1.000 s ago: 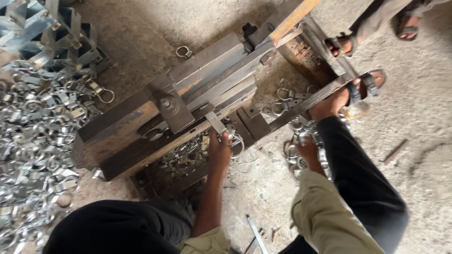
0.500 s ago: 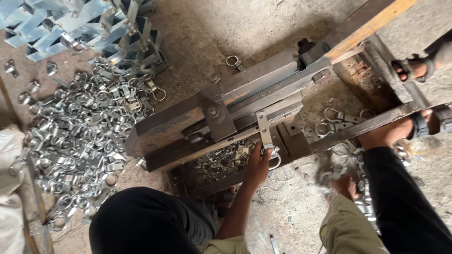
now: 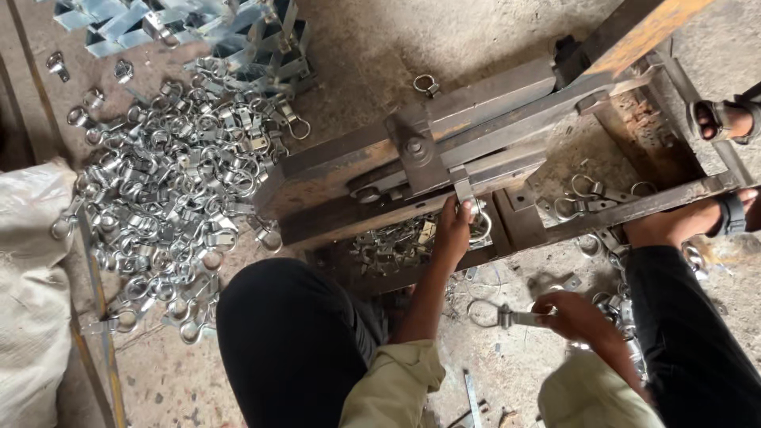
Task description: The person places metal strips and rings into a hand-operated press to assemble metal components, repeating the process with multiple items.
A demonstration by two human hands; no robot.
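My left hand (image 3: 453, 230) reaches up to the front of a rusty steel press jig (image 3: 444, 150) and grips a shiny metal ring clamp (image 3: 479, 224) just under its small vertical plate. Lower right, my right hand (image 3: 577, 317) is shut on the shank of another ring-ended metal clamp (image 3: 493, 315), held just above the dusty floor with its ring pointing left. More of these clamps lie in the pit (image 3: 396, 247) under the jig.
A large pile of shiny ring clamps (image 3: 170, 198) covers the floor at left, with stacked metal brackets (image 3: 182, 24) behind and a white sack (image 3: 32, 293) at the edge. My sandalled foot (image 3: 705, 218) rests on the jig's frame. Another person's foot (image 3: 721, 119) is at far right.
The view has swung left, bringing the clamp pile and sack into sight. My left hand stays at the jig's front. My right hand has drawn back toward me, now with a clamp in it.
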